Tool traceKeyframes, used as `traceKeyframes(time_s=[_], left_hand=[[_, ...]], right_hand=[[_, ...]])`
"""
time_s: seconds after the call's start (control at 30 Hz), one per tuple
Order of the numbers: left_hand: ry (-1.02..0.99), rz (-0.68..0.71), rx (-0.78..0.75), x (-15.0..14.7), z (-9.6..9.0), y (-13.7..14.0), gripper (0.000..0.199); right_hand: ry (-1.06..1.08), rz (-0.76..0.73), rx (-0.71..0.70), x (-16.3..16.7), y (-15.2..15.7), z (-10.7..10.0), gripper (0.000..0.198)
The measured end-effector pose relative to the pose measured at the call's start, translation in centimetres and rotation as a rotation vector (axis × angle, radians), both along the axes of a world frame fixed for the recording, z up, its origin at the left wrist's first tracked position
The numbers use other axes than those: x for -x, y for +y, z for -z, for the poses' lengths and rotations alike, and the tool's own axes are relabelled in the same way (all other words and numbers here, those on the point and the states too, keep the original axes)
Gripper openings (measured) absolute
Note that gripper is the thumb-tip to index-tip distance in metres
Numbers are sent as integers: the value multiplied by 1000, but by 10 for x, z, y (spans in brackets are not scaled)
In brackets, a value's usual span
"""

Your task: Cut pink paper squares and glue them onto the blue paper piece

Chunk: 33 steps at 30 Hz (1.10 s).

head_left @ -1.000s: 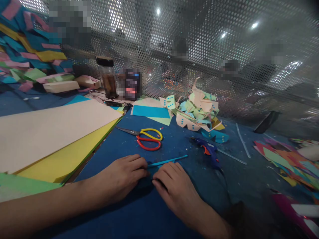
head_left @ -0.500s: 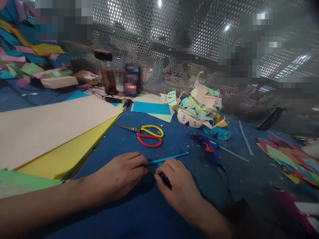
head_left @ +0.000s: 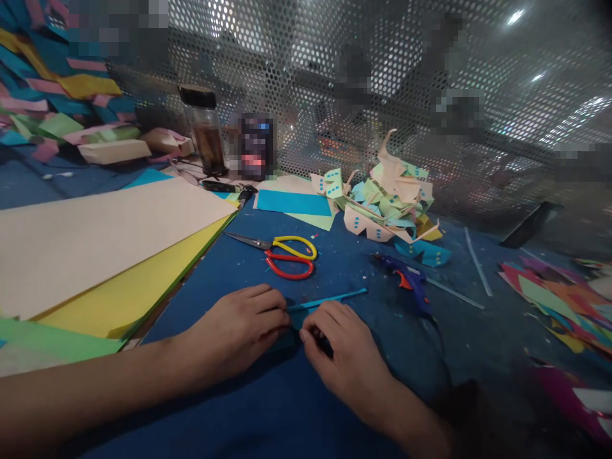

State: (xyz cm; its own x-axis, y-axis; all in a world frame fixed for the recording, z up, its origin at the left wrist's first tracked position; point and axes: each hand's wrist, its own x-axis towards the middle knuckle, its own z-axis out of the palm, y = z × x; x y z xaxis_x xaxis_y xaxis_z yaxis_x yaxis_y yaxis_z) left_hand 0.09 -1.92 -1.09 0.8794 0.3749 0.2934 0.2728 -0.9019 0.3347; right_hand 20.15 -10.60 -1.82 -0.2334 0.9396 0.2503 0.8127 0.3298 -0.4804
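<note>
Left hand and right hand: both seen bare. Left forearm and right forearm: uncovered, smoothly tapered toward the wrists, near ends darkened by shadow.

A grey perforated metal panel rises along the back of a blue tabletop, its round holes in close rows. Pale light glitters through them at the top, left of centre. A darker band slants down to the right across the panel, perhaps a beam behind it. At upper right, two small bright lights and a long whitish glow stand out against the dimness. The tabletop darkens toward the right.
</note>
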Motion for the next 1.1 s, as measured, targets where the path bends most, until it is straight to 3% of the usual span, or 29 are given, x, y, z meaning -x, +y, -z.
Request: traceKeyframes(time_s=[0.4, 0.67, 1.1], left_hand=[[6, -81, 94, -12, 1, 2, 12], [19, -108, 63, -10, 3, 0, 10], [-10, -39, -79, 1, 0, -4, 20]], right_hand=[[13, 4, 18, 0, 0, -3, 11], [12, 33, 38, 2, 0, -2, 14], [-19, 76, 65, 2, 2, -2, 12]])
